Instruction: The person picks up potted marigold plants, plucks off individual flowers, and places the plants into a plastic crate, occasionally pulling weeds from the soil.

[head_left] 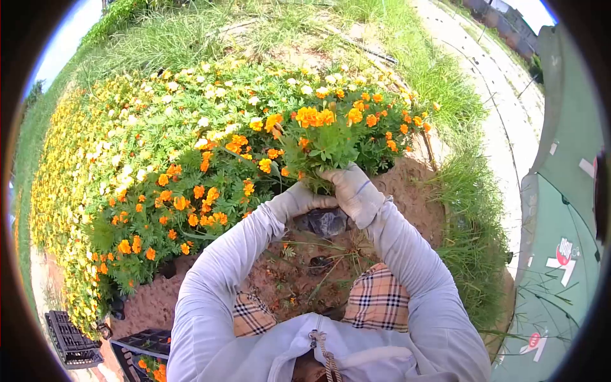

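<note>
A leafy marigold plant [324,143] with orange blooms stands upright between my gloved hands, in front of the flower bed. My left hand [299,200] is closed around the lower stems on their left side. On the right side, my right hand [356,193] wraps round the base of the same plant. Just below both hands a dark plastic pot or bag [324,223] rests near the reddish soil; whether it holds this plant's roots I cannot tell. The fingertips are partly hidden by leaves.
Orange and pale yellow marigolds [184,140] spread ahead and left. Black crates [75,340] stand at the lower left. Tall grass [468,235] borders the soil on the right, beside a pale path [503,114] and a green umbrella [560,242].
</note>
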### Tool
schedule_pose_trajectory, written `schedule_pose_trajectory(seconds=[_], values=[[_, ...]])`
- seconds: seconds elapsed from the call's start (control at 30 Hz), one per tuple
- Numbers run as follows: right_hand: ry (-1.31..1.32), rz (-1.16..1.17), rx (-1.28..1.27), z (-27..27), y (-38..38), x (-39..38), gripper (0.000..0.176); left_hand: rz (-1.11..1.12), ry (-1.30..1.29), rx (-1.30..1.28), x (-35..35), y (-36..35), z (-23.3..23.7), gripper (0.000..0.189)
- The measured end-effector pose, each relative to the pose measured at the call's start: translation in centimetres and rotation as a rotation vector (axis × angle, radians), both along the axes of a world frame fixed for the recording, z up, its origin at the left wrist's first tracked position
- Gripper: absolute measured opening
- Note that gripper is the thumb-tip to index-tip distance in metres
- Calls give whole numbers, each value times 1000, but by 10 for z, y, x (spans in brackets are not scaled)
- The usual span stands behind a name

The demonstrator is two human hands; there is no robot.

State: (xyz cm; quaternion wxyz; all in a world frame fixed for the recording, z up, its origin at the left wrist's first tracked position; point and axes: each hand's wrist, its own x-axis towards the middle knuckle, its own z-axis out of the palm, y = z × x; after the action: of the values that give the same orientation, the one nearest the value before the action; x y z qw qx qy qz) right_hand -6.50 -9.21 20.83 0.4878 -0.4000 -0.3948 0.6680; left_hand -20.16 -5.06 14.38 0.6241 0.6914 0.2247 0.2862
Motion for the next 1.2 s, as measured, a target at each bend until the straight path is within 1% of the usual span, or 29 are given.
schedule_pose_trajectory(seconds=[0.03, 0.07, 0.1, 0.13, 0.17, 0.2, 0.27, 0.3, 0.33, 0.4, 0.47, 0.5, 0.53, 0.6, 0.63, 0.7, 0.77, 0.8, 0.83, 0.87, 0.9, 0.93, 1.0, 1.03, 1.13, 1.2], values=[[39, -47, -14, 2, 2, -8, 34, -9, 53, 8, -4, -1, -6, 61], [53, -80, -102, 9, -1, -11, 33, 4, 85, 95, -5, -3, -9, 59], [66, -116, -193, 27, -10, -17, 32, 15, 118, 177, -6, -7, -9, 57], [68, -136, -119, 23, -8, -13, 37, 26, 150, 271, -6, -6, -10, 55], [70, -157, -46, 19, -5, -8, 42, 78, 198, 519, -7, -5, -14, 50], [73, -177, 27, 14, -3, -4, 48, 97, 243, 470, -8, -3, -14, 50], [-139, -279, 256, 18, 1, 17, 57, 136, 332, 376, -11, 5, -16, 51], [-427, -483, 447, 22, 2, 27, 61, 149, 420, 455, -13, 10, -20, 48], [-576, -553, 606, 25, 1, 34, 54, 170, 423, 142, -17, 7, -14, 46], [-908, -777, 890, 37, -3, 44, 40, 219, 559, 272, -20, 24, -43, 44], [-903, -544, 1036, 42, -15, 38, 27, 171, 460, 209, -22, 22, -34, 44], [-962, -426, 1020, 47, -18, 26, 14, 142, 413, 179, -21, 19, -26, 44], [-1114, -397, 956, 39, -16, 21, 18, 130, 315, 204, -19, 15, -20, 44], [-1253, -423, 818, 27, -11, 23, 19, 98, 118, 244, -15, 3, -6, 46], [-1277, -381, 773, 22, -10, 27, 21, 57, 148, 81, -12, -2, 4, 45], [-1321, -287, 693, 17, -5, 33, 25, 51, 151, 207, -9, -6, 3, 40], [-1360, -274, 720, 12, 0, 38, 29, 31, 187, 308, -9, -8, 3, 35], [-1380, -265, 731, 10, 1, 40, 31, -7, 156, 211, -10, -6, 0, 34], [-1366, -324, 788, 9, 2, 44, 27, -45, 126, 115, -12, -2, -5, 33], [-1094, -412, 614, 11, 3, 49, 25, -81, 93, 19, -13, 0, -9, 33], [-820, -487, 440, 17, 4, 55, 23, -25, 65, -36, -11, -5, 0, 32], [-544, -550, 268, 22, 4, 61, 21, -9, 66, -88, -13, -4, -5, 32], [-347, -558, 237, 28, -2, 80, 20, 30, 60, -186, -17, 1, -12, 32], [-249, -560, 221, 29, -4, 85, 19, 2, 104, -148, -18, 2, -10, 33], [-644, -88, 528, 12, -15, 63, 27, -21, 80, -167, -11, -1, -8, 34], [-1137, -218, 703, -5, -13, 47, 29, -30, 60, -113, -7, -1, -14, 35]])
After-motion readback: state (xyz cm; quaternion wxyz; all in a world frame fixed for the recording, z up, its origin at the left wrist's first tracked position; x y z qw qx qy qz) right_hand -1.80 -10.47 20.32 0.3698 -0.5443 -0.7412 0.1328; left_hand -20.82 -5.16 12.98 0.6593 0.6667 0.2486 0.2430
